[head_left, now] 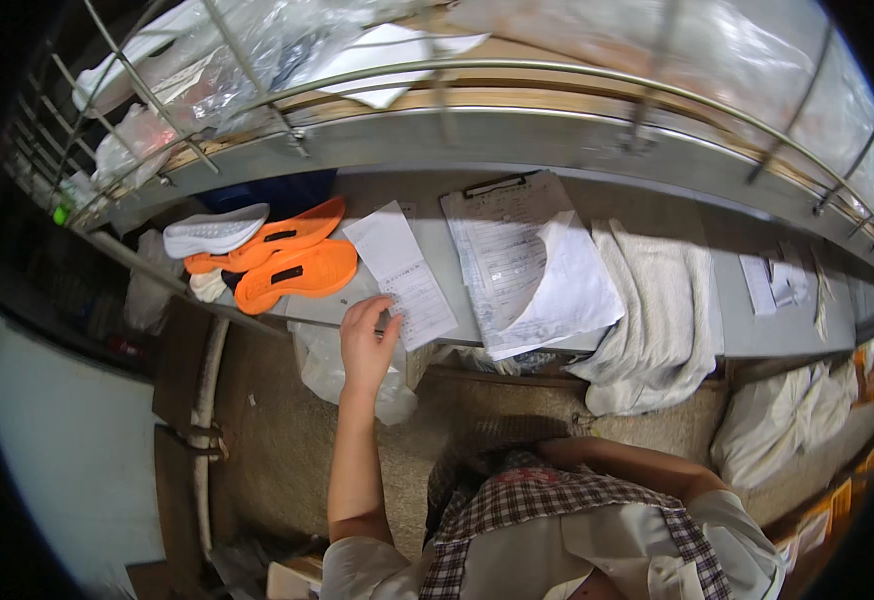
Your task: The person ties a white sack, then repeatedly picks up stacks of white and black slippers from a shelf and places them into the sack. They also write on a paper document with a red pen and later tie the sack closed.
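Note:
My left hand (365,343) reaches to the near edge of the grey table, with its fingers bent and a gap between thumb and forefinger. Its fingertips lie at the left edge of a narrow printed sheet (403,268) with handwriting on it. Left of the sheet lie two orange shoe soles (297,272) with dark inserts, and behind them a white shoe sole (215,231). My right forearm (629,458) bends in across my body, and the hand is hidden behind the checked apron (532,500).
A clipboard (502,186) with papers lies mid-table, a folded white cloth (657,300) beside it hanging over the edge. Above the table runs a wire-railed shelf (517,128) with plastic bags. A white sack (787,420) stands at the right; a clear bag (322,368) hangs below the edge.

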`<state>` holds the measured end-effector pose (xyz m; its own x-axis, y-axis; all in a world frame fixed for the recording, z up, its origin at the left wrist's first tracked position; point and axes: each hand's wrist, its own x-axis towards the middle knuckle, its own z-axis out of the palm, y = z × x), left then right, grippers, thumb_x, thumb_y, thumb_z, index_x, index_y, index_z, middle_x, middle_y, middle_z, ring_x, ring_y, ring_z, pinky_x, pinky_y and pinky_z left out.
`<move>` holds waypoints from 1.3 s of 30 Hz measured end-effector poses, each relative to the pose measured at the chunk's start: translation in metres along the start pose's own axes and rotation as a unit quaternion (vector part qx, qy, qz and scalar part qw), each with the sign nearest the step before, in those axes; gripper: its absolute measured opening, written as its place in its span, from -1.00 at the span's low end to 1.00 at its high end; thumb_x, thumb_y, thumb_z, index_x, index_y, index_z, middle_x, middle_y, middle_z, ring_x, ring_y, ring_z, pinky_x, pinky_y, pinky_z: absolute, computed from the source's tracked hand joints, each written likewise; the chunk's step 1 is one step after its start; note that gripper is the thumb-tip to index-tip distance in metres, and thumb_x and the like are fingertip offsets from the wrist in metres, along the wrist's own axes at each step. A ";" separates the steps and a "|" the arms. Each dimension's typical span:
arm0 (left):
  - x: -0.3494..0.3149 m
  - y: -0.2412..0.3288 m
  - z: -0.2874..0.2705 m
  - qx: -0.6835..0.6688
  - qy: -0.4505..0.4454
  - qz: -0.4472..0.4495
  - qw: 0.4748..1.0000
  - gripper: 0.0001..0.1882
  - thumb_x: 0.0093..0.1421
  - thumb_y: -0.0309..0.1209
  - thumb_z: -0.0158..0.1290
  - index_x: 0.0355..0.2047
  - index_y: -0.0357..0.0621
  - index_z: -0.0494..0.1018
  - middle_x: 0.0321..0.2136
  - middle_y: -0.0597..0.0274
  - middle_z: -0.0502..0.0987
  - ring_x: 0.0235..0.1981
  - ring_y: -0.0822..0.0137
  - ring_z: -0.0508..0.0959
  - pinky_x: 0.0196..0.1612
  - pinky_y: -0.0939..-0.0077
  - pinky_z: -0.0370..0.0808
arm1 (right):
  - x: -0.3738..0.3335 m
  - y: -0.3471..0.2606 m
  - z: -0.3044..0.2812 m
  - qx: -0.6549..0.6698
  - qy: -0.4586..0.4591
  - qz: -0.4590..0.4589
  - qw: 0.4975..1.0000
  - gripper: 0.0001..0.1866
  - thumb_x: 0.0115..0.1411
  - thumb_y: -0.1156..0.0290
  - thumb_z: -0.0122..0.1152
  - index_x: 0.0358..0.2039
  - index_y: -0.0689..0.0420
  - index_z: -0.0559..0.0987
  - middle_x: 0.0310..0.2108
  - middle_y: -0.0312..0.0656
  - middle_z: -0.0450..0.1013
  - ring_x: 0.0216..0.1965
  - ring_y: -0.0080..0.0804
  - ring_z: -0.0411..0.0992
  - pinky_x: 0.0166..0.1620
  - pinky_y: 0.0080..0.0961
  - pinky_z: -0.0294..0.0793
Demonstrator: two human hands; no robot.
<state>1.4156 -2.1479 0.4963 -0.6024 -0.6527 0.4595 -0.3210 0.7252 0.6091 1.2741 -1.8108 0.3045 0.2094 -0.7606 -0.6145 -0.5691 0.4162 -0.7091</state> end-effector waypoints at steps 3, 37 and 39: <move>0.014 -0.019 -0.008 0.010 -0.071 0.100 0.992 -0.65 -0.07 -0.30 0.25 -0.27 -0.16 0.49 -0.14 0.22 0.51 -0.04 0.14 0.43 0.01 0.23 0.29 | 0.029 -0.012 0.019 -0.124 0.022 0.045 0.991 -0.66 0.13 0.40 0.00 -0.08 0.18 0.52 -0.19 0.05 0.51 -0.19 -0.10 0.51 -0.20 -0.19 0.48; 0.062 0.110 0.123 0.094 -0.376 0.309 0.869 -0.22 0.01 0.18 0.08 0.07 -0.14 0.32 0.19 -0.02 0.23 0.25 0.02 0.18 0.26 0.07 0.10 | -0.181 -0.150 -0.184 0.249 0.629 -0.040 0.735 -0.92 0.06 0.59 0.22 -0.53 0.22 0.49 -0.52 -0.34 0.43 -0.43 -0.66 0.38 -0.35 -0.69 0.35; 0.050 0.110 0.128 0.042 -0.349 0.290 0.890 -0.23 -0.05 0.13 0.14 0.05 -0.12 0.32 0.18 0.06 0.26 0.23 -0.01 0.21 0.20 -0.01 0.12 | -0.162 -0.136 -0.212 0.211 0.647 -0.100 0.726 -0.91 0.06 0.62 0.22 -0.48 0.20 0.47 -0.48 -0.36 0.43 -0.41 -0.66 0.37 -0.29 -0.71 0.37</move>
<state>1.2562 -2.0725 0.5038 -0.9825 0.1108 0.1496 0.1561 0.9284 0.3373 1.1490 -1.8502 0.5736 -0.8239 -0.5434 0.1608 -0.2785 0.1412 -0.9500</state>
